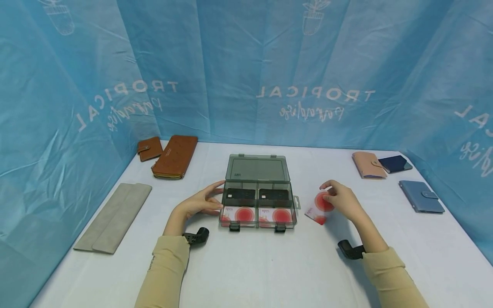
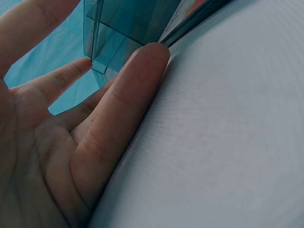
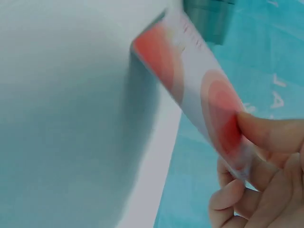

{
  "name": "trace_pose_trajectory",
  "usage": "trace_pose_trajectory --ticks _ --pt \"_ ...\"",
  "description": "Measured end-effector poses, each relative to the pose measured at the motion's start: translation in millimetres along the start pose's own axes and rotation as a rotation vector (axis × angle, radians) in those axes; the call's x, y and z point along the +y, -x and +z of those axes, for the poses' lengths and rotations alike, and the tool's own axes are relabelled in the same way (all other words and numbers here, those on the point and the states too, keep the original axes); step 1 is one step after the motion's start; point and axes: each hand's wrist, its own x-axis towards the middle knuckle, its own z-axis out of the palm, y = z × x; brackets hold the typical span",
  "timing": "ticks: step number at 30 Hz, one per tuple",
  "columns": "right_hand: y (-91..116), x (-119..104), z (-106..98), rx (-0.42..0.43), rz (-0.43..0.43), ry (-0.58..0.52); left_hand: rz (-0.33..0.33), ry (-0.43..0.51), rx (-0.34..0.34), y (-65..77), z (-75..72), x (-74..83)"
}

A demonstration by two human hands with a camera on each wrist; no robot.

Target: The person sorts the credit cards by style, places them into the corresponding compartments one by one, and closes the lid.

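Observation:
A translucent green divided box (image 1: 256,217) lies with its lid (image 1: 257,168) folded back. Black cards (image 1: 240,195) sit in its two rear compartments, red-and-white cards (image 1: 237,214) in the two front ones. At the box's left side is my left hand (image 1: 197,203); in the left wrist view its thumb (image 2: 137,76) touches the lower edge, fingers extended along the wall. Right of the box, my right hand (image 1: 343,201) pinches a white card with red circles (image 1: 318,208) between thumb and fingers. That card (image 3: 190,71) is tilted in the right wrist view.
Left stand a small brown wallet (image 1: 150,149), a long brown zip wallet (image 1: 176,157) and a grey folder-like case (image 1: 113,217). Right lie a pink card holder (image 1: 368,164), a dark blue one (image 1: 395,164) and a blue snap wallet (image 1: 420,196). Blue curtains (image 1: 246,72) enclose the white table.

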Motion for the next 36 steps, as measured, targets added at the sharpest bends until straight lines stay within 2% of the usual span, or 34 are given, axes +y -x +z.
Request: trace_pose_trajectory --ticks 5,9,13,17,21,25,28,31,36 --pt "-1.9 -12.1 -2.7 0.079 0.042 -0.213 -0.013 -0.008 0.011 0.3 0.8 1.0" --pt "-4.5 -23.2 -0.8 0.090 0.091 -0.353 -0.014 -0.007 0.010 0.6 1.1 1.3" --pt "-6.6 -33.8 5.9 0.048 0.085 -0.445 -0.003 -0.004 0.005 1.2 1.3 1.9" --pt "-7.5 -43.5 18.7 -0.037 0.021 -0.460 -0.004 -0.004 0.008 1.5 1.3 2.7" --pt "-6.3 -52.2 34.3 -0.121 -0.052 -0.374 -0.008 -0.010 0.009 1.6 1.4 3.0" --pt "-4.0 -57.8 49.2 -0.156 -0.152 -0.229 -0.010 -0.018 0.014 1.3 2.1 3.1" --pt "-2.8 -60.3 58.5 -0.138 -0.253 -0.089 -0.011 -0.019 0.018 0.9 2.4 3.0" --pt "-1.2 -62.1 64.2 -0.083 -0.365 0.094 -0.017 -0.016 0.020 0.6 2.6 3.1" --pt "0.6 -63.9 66.1 -0.037 -0.467 0.299 -0.012 -0.009 0.013 1.0 1.9 3.1"
